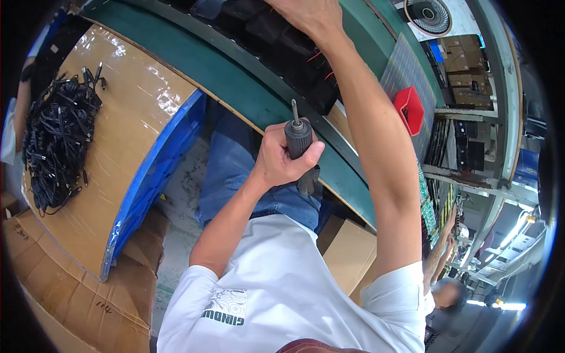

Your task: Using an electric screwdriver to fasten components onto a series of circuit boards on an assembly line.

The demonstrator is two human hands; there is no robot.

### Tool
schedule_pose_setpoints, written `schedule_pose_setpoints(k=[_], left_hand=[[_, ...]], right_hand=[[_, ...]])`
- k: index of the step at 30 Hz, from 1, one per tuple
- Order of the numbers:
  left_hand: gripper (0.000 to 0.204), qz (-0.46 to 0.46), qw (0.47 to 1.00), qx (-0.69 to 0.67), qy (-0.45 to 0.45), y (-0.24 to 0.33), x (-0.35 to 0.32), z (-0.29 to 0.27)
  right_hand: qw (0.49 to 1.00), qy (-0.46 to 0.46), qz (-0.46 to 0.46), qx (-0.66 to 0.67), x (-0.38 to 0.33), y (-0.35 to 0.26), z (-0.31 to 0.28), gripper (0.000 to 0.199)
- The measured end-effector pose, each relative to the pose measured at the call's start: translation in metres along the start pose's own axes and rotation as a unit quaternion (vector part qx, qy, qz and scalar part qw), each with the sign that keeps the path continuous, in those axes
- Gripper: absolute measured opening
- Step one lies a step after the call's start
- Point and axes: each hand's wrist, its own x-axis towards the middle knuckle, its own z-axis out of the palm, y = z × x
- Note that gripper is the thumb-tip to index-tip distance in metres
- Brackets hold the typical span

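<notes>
- Left hand (281, 157): grip clamped around a grey electric screwdriver (299, 143); long axis upright, bit up
- Right hand (309, 15): resting on black units (282, 44) on the green conveyor (235, 76); grip state cannot be told
- Units lie above and beyond the bit; right hand nearer

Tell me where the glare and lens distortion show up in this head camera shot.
Head view: glare streaks the taped cardboard sheet; the green conveyor edge bows from fisheye bend; corners go black; the left hand gripping the screwdriver stays sharp.
</notes>
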Motion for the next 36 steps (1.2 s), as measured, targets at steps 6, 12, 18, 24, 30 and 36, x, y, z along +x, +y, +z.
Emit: schedule_pose_setpoints(k=[6,12,18,24,30,36], left_hand=[[0.009,0.016,1.000,0.003,-0.012,0.000,0.005,0.002],[0.013,0.039,0.999,-0.033,0.011,-0.003,0.004,0.004],[0.011,0.036,0.999,-0.021,0.000,-0.001,0.006,0.003],[0.010,0.027,0.999,-0.027,-0.001,0.002,0.006,0.003],[0.009,0.009,1.000,-0.018,0.003,0.005,0.007,0.012],[0.009,0.005,1.000,-0.008,0.013,0.007,0.007,0.011]], right_hand=[[0.977,0.060,0.048,-0.200,0.001,-0.026,-0.015,0.080],[0.949,0.105,0.078,-0.288,-0.042,-0.053,-0.028,0.082],[0.973,0.171,-0.086,-0.131,-0.126,-0.030,-0.068,0.071],[0.957,0.207,-0.007,-0.204,-0.220,-0.024,-0.064,0.046],[0.920,0.254,0.070,-0.289,-0.205,0.017,-0.056,0.068],[0.936,0.187,0.018,-0.299,-0.186,0.017,-0.056,0.068]])
